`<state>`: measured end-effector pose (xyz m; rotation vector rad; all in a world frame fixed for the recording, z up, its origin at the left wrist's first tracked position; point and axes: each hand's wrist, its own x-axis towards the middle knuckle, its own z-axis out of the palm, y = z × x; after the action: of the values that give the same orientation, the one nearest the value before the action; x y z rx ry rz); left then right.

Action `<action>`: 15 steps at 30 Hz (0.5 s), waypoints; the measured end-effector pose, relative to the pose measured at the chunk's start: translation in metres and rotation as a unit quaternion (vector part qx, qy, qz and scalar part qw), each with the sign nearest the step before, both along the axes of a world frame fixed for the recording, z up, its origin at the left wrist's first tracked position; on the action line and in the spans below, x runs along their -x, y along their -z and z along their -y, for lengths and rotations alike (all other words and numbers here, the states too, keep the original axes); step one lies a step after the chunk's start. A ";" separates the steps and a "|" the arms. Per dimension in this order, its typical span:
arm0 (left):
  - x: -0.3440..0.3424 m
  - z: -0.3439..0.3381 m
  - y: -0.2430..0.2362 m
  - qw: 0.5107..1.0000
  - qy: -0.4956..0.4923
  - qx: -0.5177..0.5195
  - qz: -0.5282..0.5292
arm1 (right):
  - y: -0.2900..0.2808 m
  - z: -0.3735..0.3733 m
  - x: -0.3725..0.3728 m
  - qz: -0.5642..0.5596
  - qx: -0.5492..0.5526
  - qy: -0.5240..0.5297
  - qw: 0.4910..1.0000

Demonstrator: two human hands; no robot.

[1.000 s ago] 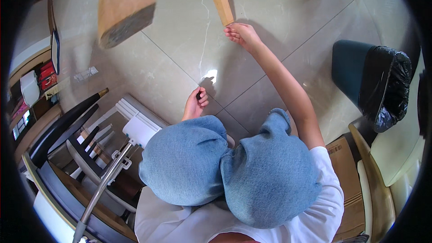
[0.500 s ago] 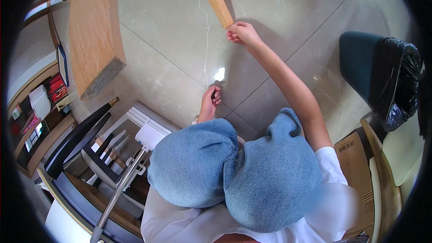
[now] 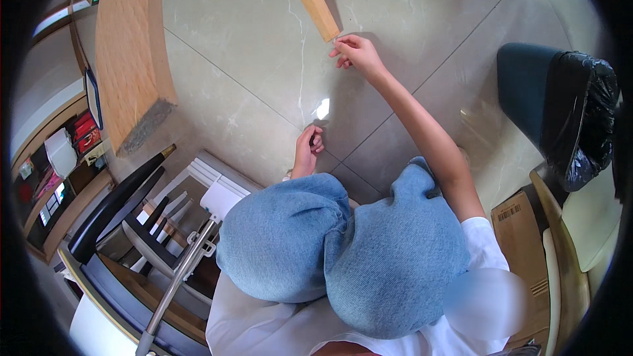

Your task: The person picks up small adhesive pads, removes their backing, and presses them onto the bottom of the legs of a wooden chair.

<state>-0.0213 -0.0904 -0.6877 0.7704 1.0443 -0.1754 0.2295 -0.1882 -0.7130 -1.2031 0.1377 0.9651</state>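
Observation:
A square wooden leg, light in colour, slants down from the top edge above the tiled floor. My right hand is at its lower end, thumb and forefinger pinched together there and the other fingers curled. Whatever lies between those fingertips is too small to make out. Closer to my knees, my left hand is closed round a small dark object, mostly hidden by the fingers. At the left a thicker wooden leg looms large, with a grey pad covering its end.
To the right stands a dark bin lined with a black bag. A cardboard box and a pale chair are beside my right arm. On the left are a metal pole and a black curved armrest.
My right hand has shifted slightly at the leg's end, its fingers now a little lower and looser. The thick leg appears slightly farther left. My left hand looks nearly unchanged.

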 end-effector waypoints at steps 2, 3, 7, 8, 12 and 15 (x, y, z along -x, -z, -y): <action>-0.001 0.001 -0.001 1.000 0.003 -0.003 0.001 | 0.002 0.001 -0.001 -0.002 -0.006 0.001 1.000; -0.001 0.001 -0.001 1.000 0.004 -0.007 0.002 | 0.002 0.001 -0.001 -0.004 -0.013 0.002 1.000; 0.000 0.001 -0.001 1.000 0.004 -0.005 -0.001 | 0.000 -0.002 0.002 0.016 0.006 -0.009 1.000; 0.000 0.001 -0.001 1.000 0.000 -0.003 -0.002 | -0.002 -0.003 0.001 0.021 0.014 0.002 1.000; 0.001 0.001 0.002 1.000 -0.004 -0.002 -0.010 | -0.005 -0.007 0.000 0.059 0.051 0.010 0.997; 0.001 0.002 0.003 1.000 -0.001 -0.009 -0.014 | -0.006 -0.011 0.004 0.073 0.075 0.038 0.994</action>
<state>-0.0220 -0.0926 -0.6905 0.7845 1.0743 -0.1760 0.2258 -0.1772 -0.7070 -1.3931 0.1405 0.8073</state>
